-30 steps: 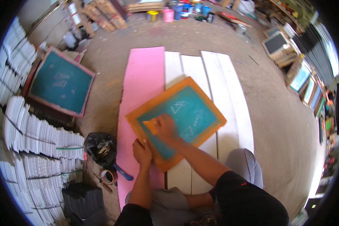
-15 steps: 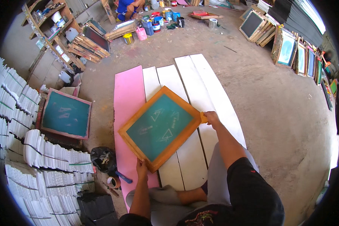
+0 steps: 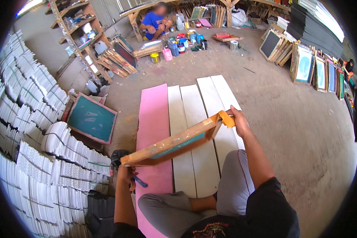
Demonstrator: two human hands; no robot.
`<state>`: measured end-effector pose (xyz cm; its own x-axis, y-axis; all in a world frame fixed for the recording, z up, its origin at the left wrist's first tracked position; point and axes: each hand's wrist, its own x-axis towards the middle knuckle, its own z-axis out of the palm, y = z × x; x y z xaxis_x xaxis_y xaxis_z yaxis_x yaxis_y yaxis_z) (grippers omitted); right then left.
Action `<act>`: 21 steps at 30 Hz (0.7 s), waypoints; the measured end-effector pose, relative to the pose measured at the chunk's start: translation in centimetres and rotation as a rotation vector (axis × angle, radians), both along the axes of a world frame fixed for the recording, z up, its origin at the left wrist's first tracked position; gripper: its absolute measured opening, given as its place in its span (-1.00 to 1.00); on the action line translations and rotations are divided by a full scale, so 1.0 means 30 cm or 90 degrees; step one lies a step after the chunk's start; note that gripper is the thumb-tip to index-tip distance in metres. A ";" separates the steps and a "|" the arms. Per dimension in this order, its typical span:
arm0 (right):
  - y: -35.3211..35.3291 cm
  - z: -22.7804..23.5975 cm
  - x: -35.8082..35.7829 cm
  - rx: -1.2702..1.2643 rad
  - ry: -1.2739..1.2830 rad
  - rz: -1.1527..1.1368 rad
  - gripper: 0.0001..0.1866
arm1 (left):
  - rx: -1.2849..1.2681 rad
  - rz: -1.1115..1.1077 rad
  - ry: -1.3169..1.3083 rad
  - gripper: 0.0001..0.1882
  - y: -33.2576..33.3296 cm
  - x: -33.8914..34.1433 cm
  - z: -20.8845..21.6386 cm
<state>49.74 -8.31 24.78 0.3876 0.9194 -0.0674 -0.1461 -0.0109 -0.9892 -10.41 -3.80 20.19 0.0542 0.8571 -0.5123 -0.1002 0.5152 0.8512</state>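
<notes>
Wooden-framed printing screen (image 3: 171, 141) with teal mesh (image 3: 183, 146) held steeply tilted over pink board (image 3: 154, 119) and white boards (image 3: 202, 168); left hand (image 3: 126, 174) closed around near-left corner; right hand (image 3: 238, 119) at far-right corner, closed on orange-yellow scraper (image 3: 226, 119); blue-handled tool (image 3: 140, 182) just beside left hand; black bag (image 3: 117, 158) partly hidden behind near-left corner; second teal screen (image 3: 92, 118) leaning farther left

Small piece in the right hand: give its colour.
The small piece is orange-yellow, showing best in the head view.
</notes>
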 end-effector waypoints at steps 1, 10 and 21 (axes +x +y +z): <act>-0.029 0.032 -0.025 -0.014 -0.008 0.022 -0.34 | -0.005 0.016 0.002 -0.50 -0.007 -0.013 0.000; -0.137 0.081 -0.150 -0.021 0.030 -0.038 -0.39 | 0.722 0.274 0.617 -0.49 -0.172 0.400 0.343; -0.256 -0.141 -0.101 0.126 -0.183 -0.172 -0.70 | 0.932 -0.284 0.721 -0.51 -0.116 1.182 0.373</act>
<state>46.71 -15.98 20.55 0.5936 0.7664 0.2455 0.1635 0.1838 -0.9693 25.03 -7.28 31.38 0.5694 0.6104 0.5507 0.6560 -0.7410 0.1432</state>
